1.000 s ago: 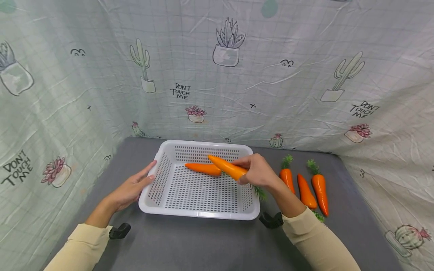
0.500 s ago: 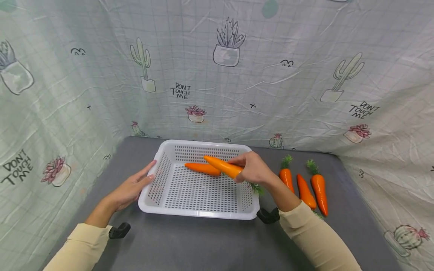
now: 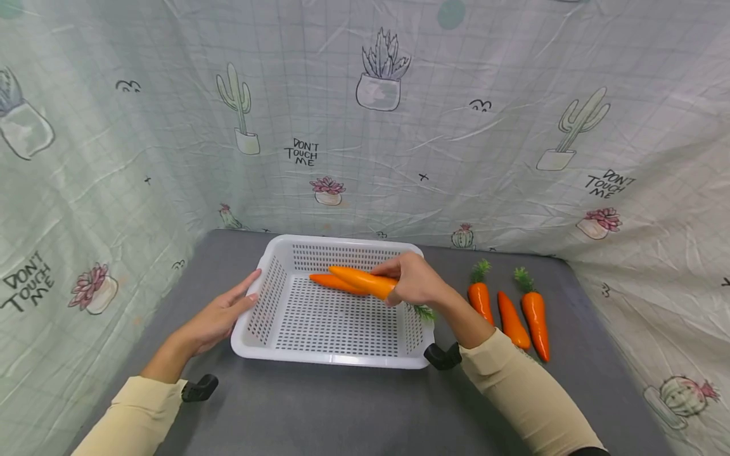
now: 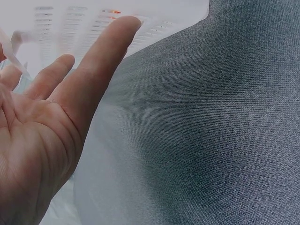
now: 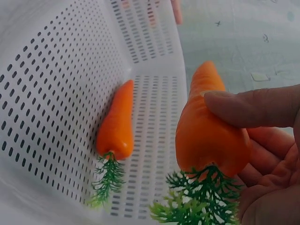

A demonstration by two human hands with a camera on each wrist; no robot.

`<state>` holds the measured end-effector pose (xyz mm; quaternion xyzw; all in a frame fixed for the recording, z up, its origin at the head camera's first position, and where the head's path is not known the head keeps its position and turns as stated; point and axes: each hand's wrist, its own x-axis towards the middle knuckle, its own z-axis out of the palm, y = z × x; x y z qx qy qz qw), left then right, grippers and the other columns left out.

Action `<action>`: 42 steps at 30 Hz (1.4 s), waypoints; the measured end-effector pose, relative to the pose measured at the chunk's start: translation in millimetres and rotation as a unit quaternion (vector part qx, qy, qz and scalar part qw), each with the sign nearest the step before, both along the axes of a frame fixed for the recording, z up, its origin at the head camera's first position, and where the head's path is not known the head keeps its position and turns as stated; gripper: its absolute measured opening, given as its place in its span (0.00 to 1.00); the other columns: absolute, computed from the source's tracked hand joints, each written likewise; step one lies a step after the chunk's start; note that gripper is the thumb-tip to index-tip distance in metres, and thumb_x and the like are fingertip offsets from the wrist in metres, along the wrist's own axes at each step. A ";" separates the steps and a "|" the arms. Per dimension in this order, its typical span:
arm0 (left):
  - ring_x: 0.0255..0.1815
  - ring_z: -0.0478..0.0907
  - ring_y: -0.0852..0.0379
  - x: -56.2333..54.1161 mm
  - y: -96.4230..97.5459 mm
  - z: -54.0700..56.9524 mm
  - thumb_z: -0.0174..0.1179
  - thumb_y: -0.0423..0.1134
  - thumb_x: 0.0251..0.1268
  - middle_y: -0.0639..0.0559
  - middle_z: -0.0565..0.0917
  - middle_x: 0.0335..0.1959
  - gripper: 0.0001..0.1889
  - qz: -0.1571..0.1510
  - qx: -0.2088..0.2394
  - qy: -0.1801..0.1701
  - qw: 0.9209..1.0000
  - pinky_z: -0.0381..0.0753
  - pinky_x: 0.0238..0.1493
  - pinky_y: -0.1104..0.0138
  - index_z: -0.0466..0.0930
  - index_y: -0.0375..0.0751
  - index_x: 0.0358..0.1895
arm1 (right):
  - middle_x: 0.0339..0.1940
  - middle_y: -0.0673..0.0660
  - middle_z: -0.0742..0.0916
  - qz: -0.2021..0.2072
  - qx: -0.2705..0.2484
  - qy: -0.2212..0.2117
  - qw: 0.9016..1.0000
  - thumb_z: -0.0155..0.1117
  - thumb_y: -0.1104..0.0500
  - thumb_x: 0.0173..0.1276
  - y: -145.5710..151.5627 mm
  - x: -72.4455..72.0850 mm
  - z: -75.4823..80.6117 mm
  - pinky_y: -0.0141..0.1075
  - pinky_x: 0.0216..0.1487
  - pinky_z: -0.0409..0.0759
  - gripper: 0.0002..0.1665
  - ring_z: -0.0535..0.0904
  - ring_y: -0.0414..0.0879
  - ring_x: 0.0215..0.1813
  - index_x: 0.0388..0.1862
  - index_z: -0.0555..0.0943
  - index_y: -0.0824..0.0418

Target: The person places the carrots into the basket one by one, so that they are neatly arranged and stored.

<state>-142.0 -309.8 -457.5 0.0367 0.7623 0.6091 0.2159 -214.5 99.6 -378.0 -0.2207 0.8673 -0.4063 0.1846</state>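
My right hand holds a carrot over the white basket, thumb on top and fingers underneath. In the right wrist view, the held carrot has its green leafy top toward the camera. A second carrot lies in the basket along the far wall, partly hidden in the head view by the held one. At the basket's left rim rests my left hand, with fingers extended against the side. The left wrist view shows that hand's palm and straight fingers next to the slotted wall.
On the grey table, right of the basket, lie several more things in a row: a left carrot, a middle carrot and a right carrot. A cactus-print cloth hangs behind and along both sides.
My right hand has carried the carrot left and slightly lower, so it now overlaps the carrot in the basket. The left hand has stayed at the rim.
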 end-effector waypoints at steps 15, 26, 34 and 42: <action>0.72 0.73 0.33 0.7 0.5 1.3 0.45 0.53 0.86 0.33 0.51 0.85 0.37 0.002 -0.003 0.001 1.000 0.86 0.52 0.46 0.33 0.69 0.86 | 0.58 0.58 0.91 0.041 0.006 0.016 0.999 0.78 0.75 0.50 -12.5 -8.3 -1.7 0.46 0.58 0.85 0.35 0.87 0.50 0.55 0.61 0.87 0.61; 0.72 0.72 0.30 0.3 -0.6 0.2 0.46 0.53 0.86 0.32 0.50 0.85 0.38 0.006 -0.010 0.003 1.000 0.86 0.51 0.46 0.33 0.69 0.86 | 0.55 0.55 0.92 0.049 0.016 0.022 0.998 0.78 0.75 0.48 -21.3 -14.3 -8.2 0.43 0.54 0.85 0.35 0.87 0.47 0.51 0.58 0.88 0.59; 0.70 0.74 0.34 0.3 1.9 -2.0 0.47 0.53 0.85 0.33 0.53 0.85 0.38 0.008 -0.006 -0.002 1.000 0.86 0.52 0.48 0.35 0.70 0.86 | 0.55 0.55 0.92 0.048 0.037 0.018 0.998 0.78 0.75 0.48 -27.0 -19.3 -12.1 0.44 0.57 0.85 0.35 0.86 0.47 0.50 0.58 0.88 0.59; 0.73 0.71 0.31 0.1 0.7 -0.5 0.47 0.53 0.86 0.33 0.51 0.85 0.37 0.008 -0.010 0.003 1.000 0.85 0.53 0.48 0.35 0.70 0.86 | 0.56 0.55 0.91 0.064 0.036 0.017 0.997 0.78 0.76 0.47 -32.0 -26.6 -16.8 0.45 0.59 0.84 0.36 0.87 0.47 0.52 0.59 0.88 0.59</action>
